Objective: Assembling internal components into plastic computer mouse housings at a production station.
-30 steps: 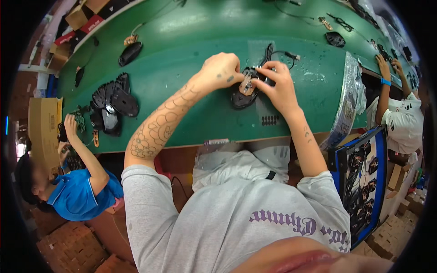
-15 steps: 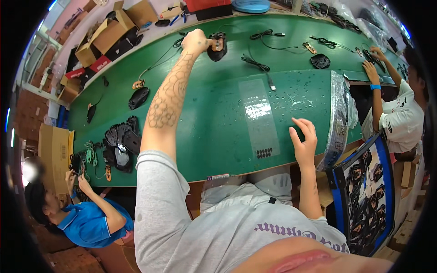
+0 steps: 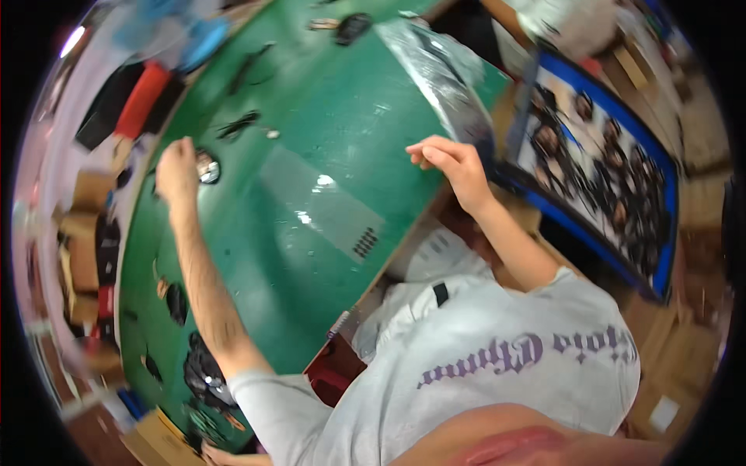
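My left hand reaches to the far left of the green table, its fingers closed and blurred. Whatever they grip, if anything, is hidden. Right beside it lies a black, partly assembled computer mouse with its inside showing; whether the hand touches it I cannot tell. My right hand hovers above the table's near edge on the right, fingers loosely bent, thumb apart, nothing visible in it. Between the hands, a clear plastic sheet lies flat, with small black pads at its near end.
Coiled black cables and another black mouse shell lie farther off. Black shells are heaped at lower left. Plastic wrap covers the table's right part. A blue-edged tray of mice and cables stands at right, near a co-worker's white sleeve.
My view has swung round to the right, so the table appears turned. My left hand stays by the mouse at the far side. My right hand's fingers have bent inward.
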{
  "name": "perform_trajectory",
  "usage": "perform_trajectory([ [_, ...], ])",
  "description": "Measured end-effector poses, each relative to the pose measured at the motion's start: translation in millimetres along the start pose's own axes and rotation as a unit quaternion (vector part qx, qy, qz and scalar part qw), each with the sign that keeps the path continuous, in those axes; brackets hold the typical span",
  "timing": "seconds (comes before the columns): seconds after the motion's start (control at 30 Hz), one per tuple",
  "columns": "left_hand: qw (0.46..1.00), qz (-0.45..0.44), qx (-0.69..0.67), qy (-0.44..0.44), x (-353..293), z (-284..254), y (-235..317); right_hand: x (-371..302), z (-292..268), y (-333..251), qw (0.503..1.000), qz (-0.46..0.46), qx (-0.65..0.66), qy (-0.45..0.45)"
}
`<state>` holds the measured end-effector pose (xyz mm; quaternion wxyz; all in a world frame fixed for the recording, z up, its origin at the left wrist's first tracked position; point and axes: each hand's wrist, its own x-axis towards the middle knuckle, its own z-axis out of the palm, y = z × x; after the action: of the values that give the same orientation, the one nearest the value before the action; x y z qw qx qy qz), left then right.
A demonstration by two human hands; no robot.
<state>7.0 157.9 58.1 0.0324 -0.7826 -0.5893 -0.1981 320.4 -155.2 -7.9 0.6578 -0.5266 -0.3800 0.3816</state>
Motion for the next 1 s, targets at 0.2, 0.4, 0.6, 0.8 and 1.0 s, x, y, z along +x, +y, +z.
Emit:
perform_trajectory([
  [0.2,0.652,0.460,-0.567,-0.204,-151,-96,208,-44,-98,-47,0.992,-0.063,0.059,0.092],
  [0.4,0.630,0.408,-0.636,-0.178,-173,-100,261,-23,-230,-73,0.937,0.063,-0.261,0.224],
  [0.6,0.606,0.415,-0.675,-0.071,-157,-133,192,-60,-263,-95,0.911,0.009,-0.376,0.166],
  [0.8,0.506,0.445,-0.738,-0.045,-181,-160,193,-38,-295,-52,0.869,0.051,-0.459,0.177],
  [1.0,0.381,0.446,-0.808,-0.063,-178,-160,195,-43,-301,-54,0.833,0.047,-0.510,0.211],
])
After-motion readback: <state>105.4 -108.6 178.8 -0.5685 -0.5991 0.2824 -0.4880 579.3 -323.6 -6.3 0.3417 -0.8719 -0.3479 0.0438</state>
